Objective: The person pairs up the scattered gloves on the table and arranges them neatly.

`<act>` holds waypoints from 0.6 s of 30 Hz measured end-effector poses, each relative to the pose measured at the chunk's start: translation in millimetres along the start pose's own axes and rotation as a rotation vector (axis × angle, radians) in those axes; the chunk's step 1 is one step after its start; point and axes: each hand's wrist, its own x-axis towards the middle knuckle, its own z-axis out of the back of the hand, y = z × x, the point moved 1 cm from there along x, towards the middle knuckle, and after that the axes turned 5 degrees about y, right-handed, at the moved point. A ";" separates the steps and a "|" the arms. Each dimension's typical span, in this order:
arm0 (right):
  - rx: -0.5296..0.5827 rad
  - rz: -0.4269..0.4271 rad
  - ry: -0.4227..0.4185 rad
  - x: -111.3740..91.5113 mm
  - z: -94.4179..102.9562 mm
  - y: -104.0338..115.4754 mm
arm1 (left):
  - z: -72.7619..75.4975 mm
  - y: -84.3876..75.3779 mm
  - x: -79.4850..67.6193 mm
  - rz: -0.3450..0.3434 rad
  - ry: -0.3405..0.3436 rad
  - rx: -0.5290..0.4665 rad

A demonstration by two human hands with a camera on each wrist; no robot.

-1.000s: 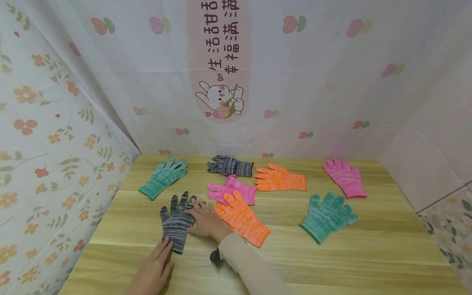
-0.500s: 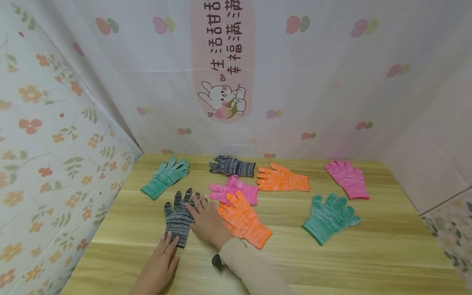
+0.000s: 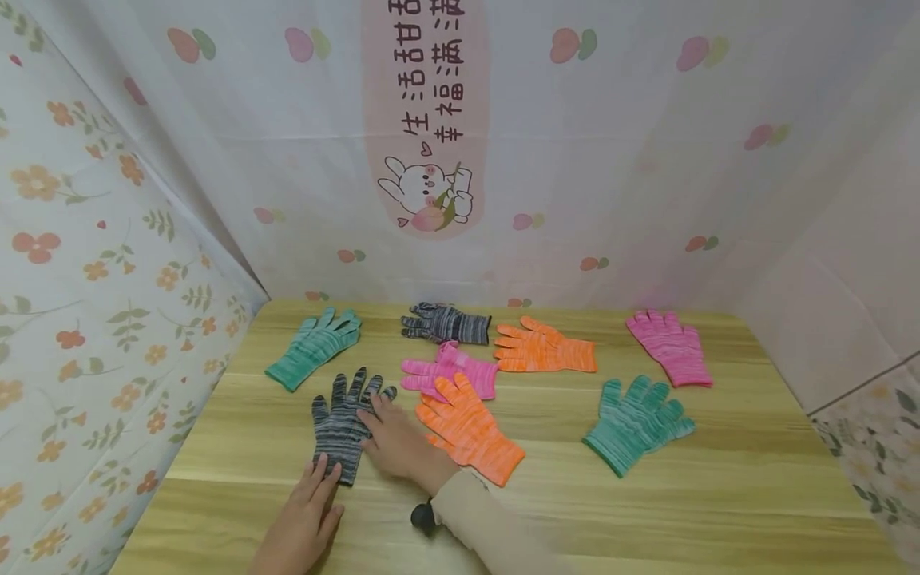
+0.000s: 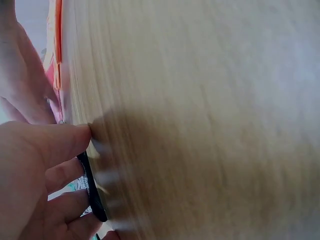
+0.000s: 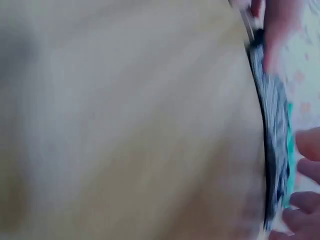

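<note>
A black-and-grey striped knit glove (image 3: 339, 431) lies flat on the wooden table, its fingers spread toward the back. My left hand (image 3: 302, 511) rests its fingertips on the cuff, fingers fairly straight. At the glove's right side, my right hand (image 3: 397, 439) touches the edge with extended fingers. In the left wrist view, the left hand (image 4: 45, 175) shows its thumb over the table beside the dark cuff (image 4: 92, 190). The right wrist view is blurred; the striped glove (image 5: 272, 135) appears edge-on between the fingers of both hands.
Beside the right forearm lies an orange glove (image 3: 470, 431) overlapping a pink glove (image 3: 446, 371). Farther back are another striped glove (image 3: 449, 323), an orange glove (image 3: 546, 349) and a green glove (image 3: 314, 345). A green glove (image 3: 636, 423) and a pink glove (image 3: 670, 347) lie right.
My right hand has drawn back slightly toward me, uncovering the glove's rightmost finger, which now lies spread outward. My left hand stays at the cuff.
</note>
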 end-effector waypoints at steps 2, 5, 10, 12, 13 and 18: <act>0.078 0.006 -0.088 1.1 10.5 -12.9 | 0.3 -0.1 -0.5 0.000 -0.008 0.004; 0.135 -0.041 -0.256 3.4 26.3 -39.6 | 2.0 -0.9 -0.5 -0.004 -0.009 0.006; 0.033 -0.240 -0.408 2.7 48.3 -93.8 | 8.6 -1.5 1.2 0.001 0.034 0.005; -0.023 -0.324 -0.389 0.1 53.9 -114.0 | 11.5 -1.3 3.1 0.005 0.057 0.000; -0.042 -0.365 -0.359 -1.5 55.7 -123.0 | 12.9 -1.2 3.9 0.008 0.066 -0.003; -0.045 -0.487 -0.175 -8.9 60.6 -152.2 | 17.8 -0.3 7.6 0.013 0.094 0.001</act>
